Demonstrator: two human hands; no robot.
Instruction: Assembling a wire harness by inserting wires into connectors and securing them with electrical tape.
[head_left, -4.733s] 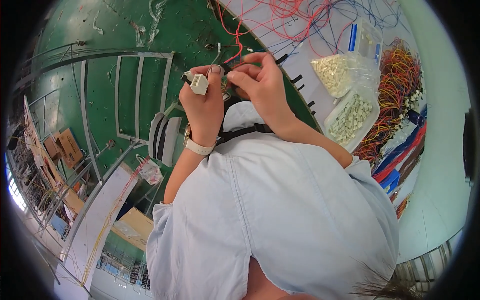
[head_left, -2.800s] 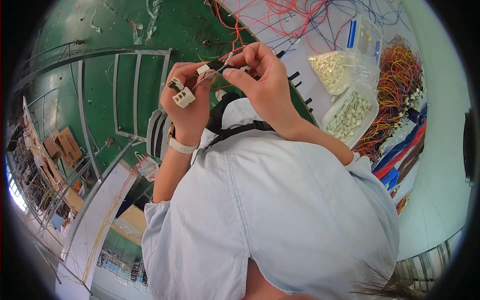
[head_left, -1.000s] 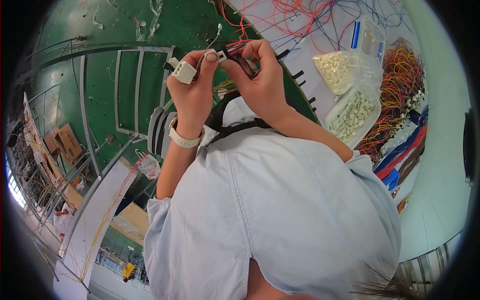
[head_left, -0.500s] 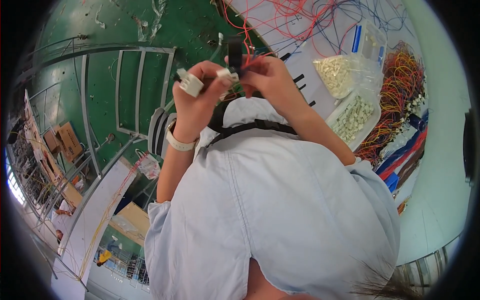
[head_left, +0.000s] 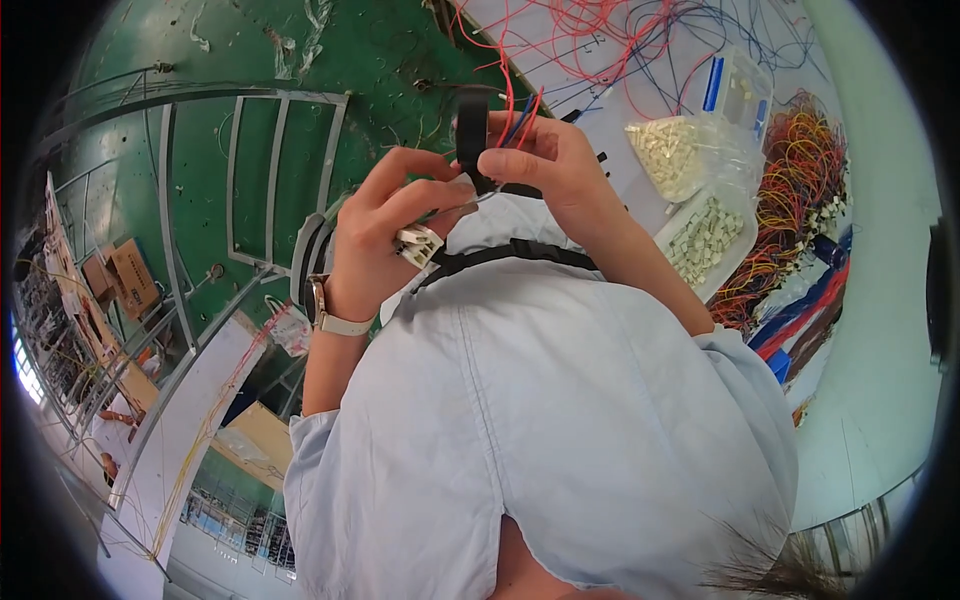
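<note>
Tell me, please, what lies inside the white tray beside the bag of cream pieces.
The white tray holds a heap of small greenish-white pieces. The top ones cover whatever lies beneath, including the tray's bottom.

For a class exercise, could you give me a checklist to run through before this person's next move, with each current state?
1. White connector held in left hand: ok.
2. Wires held in right hand: ok.
3. Connector fully wired: cannot tell, partly hidden.
4. Black roll between the hands: ok.
5. Tray stocked with pieces: ok.
6. Table wires untangled: not ok.
</note>
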